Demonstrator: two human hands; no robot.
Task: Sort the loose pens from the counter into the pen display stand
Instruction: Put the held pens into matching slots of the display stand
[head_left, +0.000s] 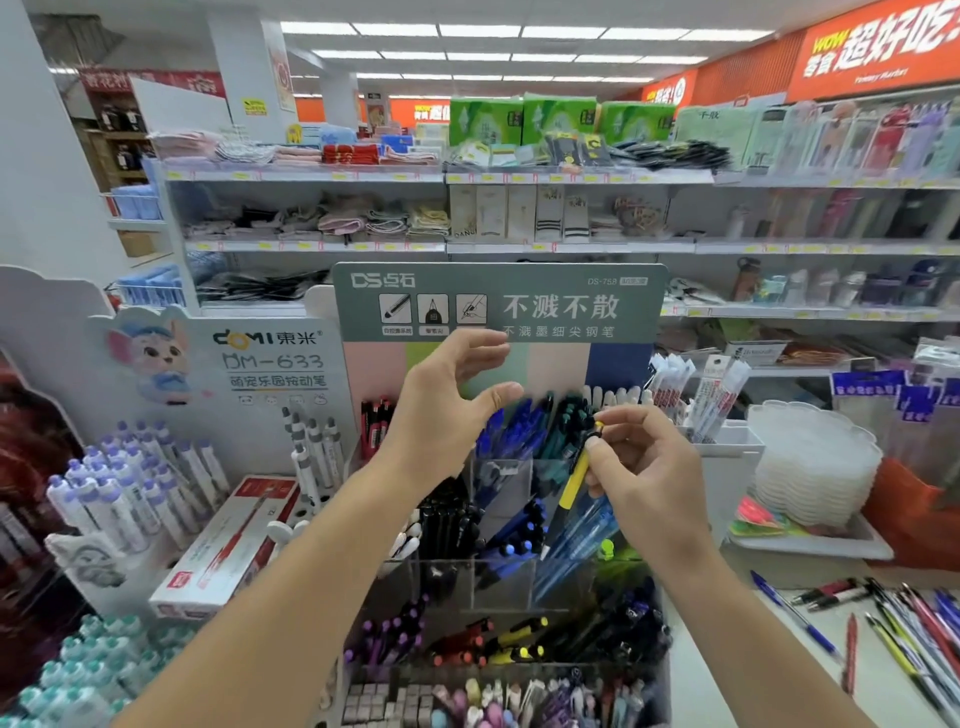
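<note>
A clear tiered pen display stand with a grey-green header card sits straight ahead, its compartments holding blue, black, teal, purple and yellow pens. My right hand pinches a yellow and black pen by its top end, tip pointing down over the middle tier next to light blue pens. My left hand hovers above the upper compartments, fingers spread and curved, holding nothing. Several loose pens lie on the white counter at the lower right.
A white display of purple-capped pens and a red-and-white pen box stand to the left. A stack of clear plastic trays sits to the right. Store shelves with goods fill the background.
</note>
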